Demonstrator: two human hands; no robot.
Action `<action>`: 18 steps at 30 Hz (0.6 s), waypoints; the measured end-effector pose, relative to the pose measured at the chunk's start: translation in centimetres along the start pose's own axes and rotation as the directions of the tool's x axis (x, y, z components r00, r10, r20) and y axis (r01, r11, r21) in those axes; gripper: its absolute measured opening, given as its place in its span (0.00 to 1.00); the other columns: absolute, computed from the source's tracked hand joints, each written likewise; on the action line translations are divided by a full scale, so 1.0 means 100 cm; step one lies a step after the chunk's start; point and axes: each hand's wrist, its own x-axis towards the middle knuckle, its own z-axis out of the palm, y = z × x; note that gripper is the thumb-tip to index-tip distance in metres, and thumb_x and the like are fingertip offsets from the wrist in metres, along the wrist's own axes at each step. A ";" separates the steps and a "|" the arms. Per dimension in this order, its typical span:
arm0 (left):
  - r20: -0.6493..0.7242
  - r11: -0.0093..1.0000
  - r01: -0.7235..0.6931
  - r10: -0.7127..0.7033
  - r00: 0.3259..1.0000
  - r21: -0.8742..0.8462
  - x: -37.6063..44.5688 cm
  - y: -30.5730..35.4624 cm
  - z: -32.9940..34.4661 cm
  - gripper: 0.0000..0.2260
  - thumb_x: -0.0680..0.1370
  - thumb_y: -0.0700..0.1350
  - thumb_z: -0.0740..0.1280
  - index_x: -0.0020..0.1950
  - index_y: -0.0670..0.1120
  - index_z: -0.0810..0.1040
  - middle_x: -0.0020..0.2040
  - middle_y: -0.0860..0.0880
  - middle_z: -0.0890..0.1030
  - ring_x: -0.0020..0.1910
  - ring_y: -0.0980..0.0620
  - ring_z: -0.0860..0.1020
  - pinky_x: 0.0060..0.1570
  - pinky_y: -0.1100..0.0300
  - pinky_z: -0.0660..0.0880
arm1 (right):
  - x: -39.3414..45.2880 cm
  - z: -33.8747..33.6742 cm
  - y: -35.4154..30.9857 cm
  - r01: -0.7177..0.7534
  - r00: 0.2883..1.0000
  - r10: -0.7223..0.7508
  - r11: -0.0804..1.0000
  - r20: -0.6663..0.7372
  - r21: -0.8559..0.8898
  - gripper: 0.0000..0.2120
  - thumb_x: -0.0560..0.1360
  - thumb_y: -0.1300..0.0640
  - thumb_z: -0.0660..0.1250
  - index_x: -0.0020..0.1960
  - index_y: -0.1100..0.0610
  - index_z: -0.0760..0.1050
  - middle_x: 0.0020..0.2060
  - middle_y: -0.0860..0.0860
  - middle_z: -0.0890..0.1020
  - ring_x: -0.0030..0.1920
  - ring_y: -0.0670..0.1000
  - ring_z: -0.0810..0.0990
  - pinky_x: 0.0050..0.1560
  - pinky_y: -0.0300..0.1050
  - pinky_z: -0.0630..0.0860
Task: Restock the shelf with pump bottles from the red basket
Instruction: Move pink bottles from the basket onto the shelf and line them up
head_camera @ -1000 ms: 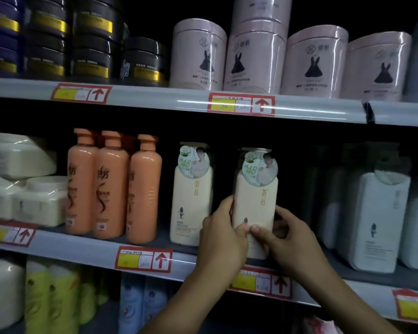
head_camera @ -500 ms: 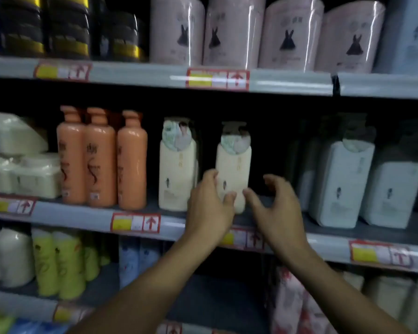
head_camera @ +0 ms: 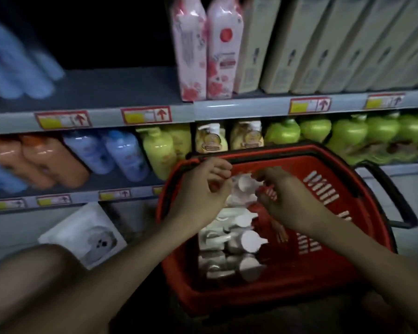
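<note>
Over the red basket both hands hang with fingers curled toward the topmost white pump bottle. Motion blur hides the contact, so whether the left hand or the right hand actually grips that bottle cannot be told; the fingertips sit at its pump head on either side. Below it, more white pump bottles lie stacked in a row along the basket's middle. A black handle loops off the basket's right side. Beside the basket on the left lies a white packet. Behind, a low shelf carries pink cartons and pale boxes, with green bottles, yellow bottles, blue bottles and orange bottles one tier lower.
</note>
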 end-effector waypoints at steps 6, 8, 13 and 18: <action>0.234 0.967 0.072 -0.131 0.963 0.246 0.042 -0.007 0.035 0.16 0.74 0.39 0.69 0.57 0.57 0.76 0.51 0.59 0.79 0.46 0.65 0.78 0.43 0.70 0.71 | 0.022 0.026 0.031 0.075 0.993 -0.066 0.992 0.098 -0.098 0.31 0.73 0.51 0.74 0.73 0.53 0.69 0.61 0.54 0.74 0.60 0.61 0.77 0.58 0.56 0.75; 0.291 0.941 0.045 -0.149 0.945 0.334 0.051 -0.004 0.043 0.17 0.75 0.39 0.69 0.60 0.56 0.75 0.52 0.59 0.78 0.48 0.65 0.77 0.44 0.70 0.70 | 0.030 0.033 0.037 0.107 0.994 -0.102 0.987 0.045 -0.120 0.26 0.74 0.49 0.72 0.70 0.52 0.70 0.57 0.53 0.75 0.55 0.61 0.79 0.52 0.56 0.76; 0.312 0.879 -0.033 -0.134 0.940 0.476 0.063 0.013 0.051 0.20 0.77 0.43 0.68 0.68 0.55 0.71 0.65 0.56 0.77 0.62 0.54 0.76 0.59 0.55 0.76 | 0.033 0.027 0.069 0.261 0.965 -0.263 0.962 -0.017 -0.079 0.21 0.72 0.46 0.73 0.62 0.52 0.75 0.52 0.51 0.83 0.50 0.58 0.82 0.50 0.51 0.75; 0.296 0.827 0.003 -0.204 0.933 0.563 0.063 0.033 0.058 0.26 0.76 0.40 0.70 0.72 0.53 0.66 0.67 0.52 0.75 0.62 0.51 0.75 0.59 0.51 0.76 | 0.034 -0.002 0.090 0.265 0.960 -0.273 0.957 -0.057 -0.118 0.24 0.65 0.36 0.70 0.54 0.51 0.77 0.37 0.50 0.85 0.38 0.58 0.83 0.34 0.49 0.76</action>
